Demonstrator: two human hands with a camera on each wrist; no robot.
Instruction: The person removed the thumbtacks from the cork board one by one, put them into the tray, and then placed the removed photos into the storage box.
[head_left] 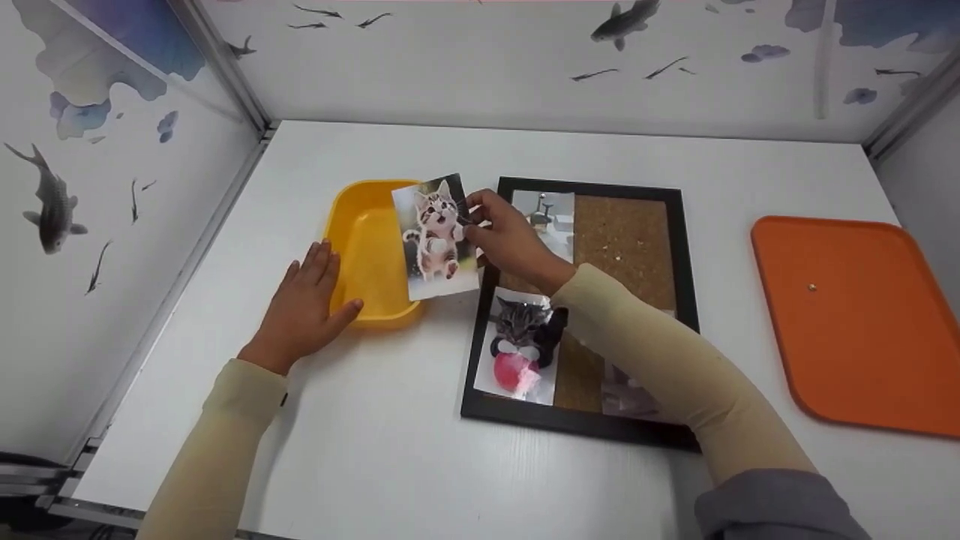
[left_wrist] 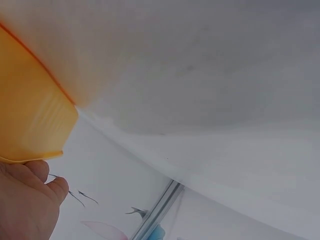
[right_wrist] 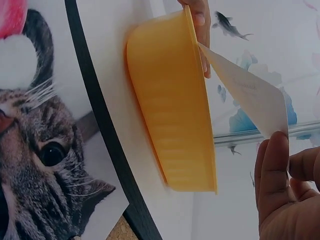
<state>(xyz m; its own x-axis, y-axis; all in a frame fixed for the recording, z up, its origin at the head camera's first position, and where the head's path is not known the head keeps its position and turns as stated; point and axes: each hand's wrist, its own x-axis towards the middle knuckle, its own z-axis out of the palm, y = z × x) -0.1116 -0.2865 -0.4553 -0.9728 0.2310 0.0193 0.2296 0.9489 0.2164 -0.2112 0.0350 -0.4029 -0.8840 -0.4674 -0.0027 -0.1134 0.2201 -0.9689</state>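
My right hand (head_left: 510, 234) pinches a photo print of a kitten (head_left: 437, 244) by its right edge, between thumb and fingers. The print is tilted and overlaps the right side of a yellow plastic basin (head_left: 371, 255). In the right wrist view the white back of the print (right_wrist: 250, 92) shows, with one corner at the basin's rim (right_wrist: 202, 80). My left hand (head_left: 306, 300) rests on the basin's near left rim, fingers straight and thumb spread. The left wrist view shows that hand (left_wrist: 30, 200) at the edge of the basin (left_wrist: 37, 95).
Right of the basin lies a black-framed cork board (head_left: 622, 247). It bears a cat photo with a pink ball (head_left: 521, 345), a greyish photo (head_left: 553, 217) and another partly under my arm. Pins dot the cork. An orange tray (head_left: 862, 330) with a small pin (head_left: 811, 287) lies far right.
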